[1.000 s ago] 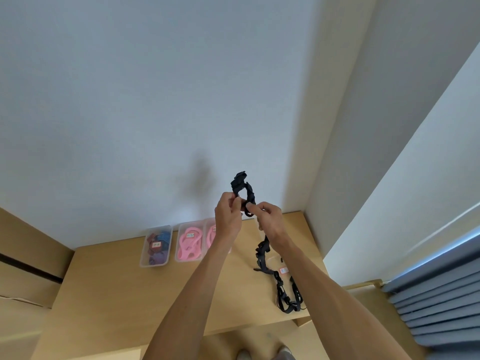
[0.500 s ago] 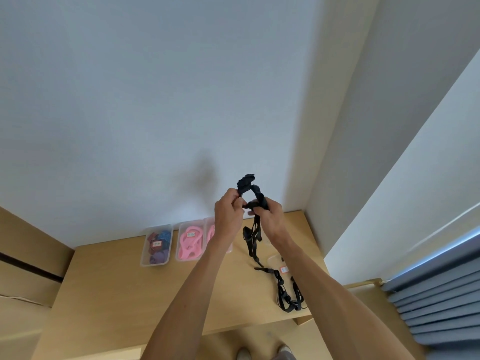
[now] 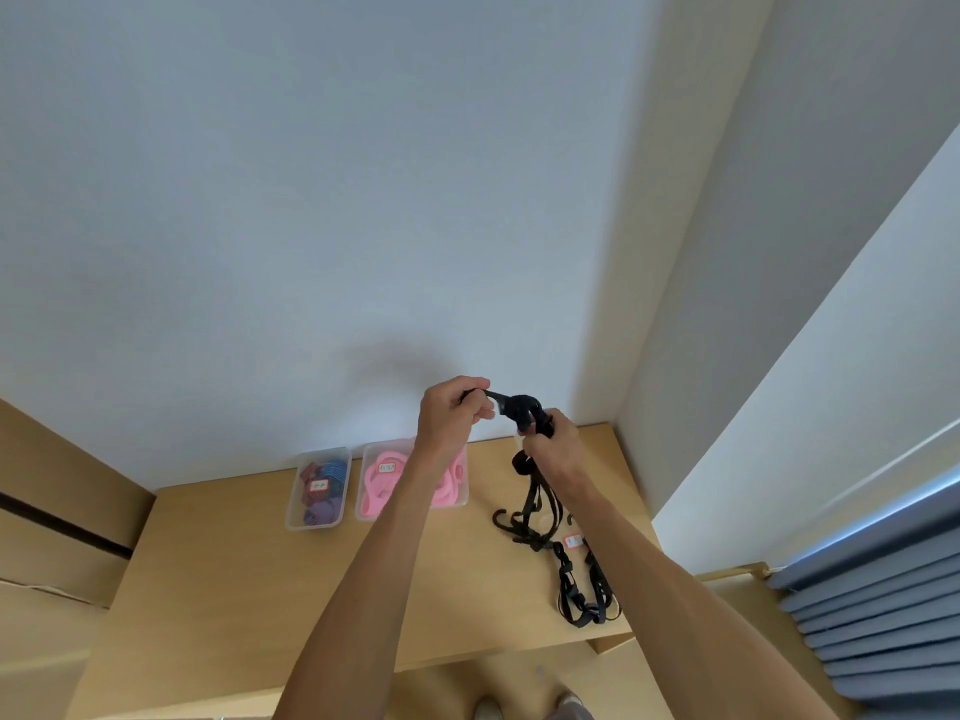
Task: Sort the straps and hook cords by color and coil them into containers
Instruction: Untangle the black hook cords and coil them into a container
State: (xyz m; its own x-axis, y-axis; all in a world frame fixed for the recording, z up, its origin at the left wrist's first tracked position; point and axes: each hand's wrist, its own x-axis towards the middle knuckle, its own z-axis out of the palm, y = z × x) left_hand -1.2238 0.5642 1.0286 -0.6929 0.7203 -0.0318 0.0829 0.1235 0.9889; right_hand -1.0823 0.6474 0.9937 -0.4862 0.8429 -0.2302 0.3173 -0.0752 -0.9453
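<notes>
Both hands are raised above the counter (image 3: 218, 579). The left hand (image 3: 448, 419) has its grip pinched on one end of the black strap (image 3: 521, 406). The right hand (image 3: 551, 443) has its grip closed around the strap's bunched coil. The rest of the strap hangs down to the counter's right side. Behind it stand a tub (image 3: 292, 511) of red and blue straps and a tub (image 3: 362, 475) of pink cords (image 3: 382, 488).

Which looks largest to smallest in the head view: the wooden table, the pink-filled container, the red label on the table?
1. Wooden table
2. Pink-filled container, partly hidden by the left forearm
3. Red label
</notes>
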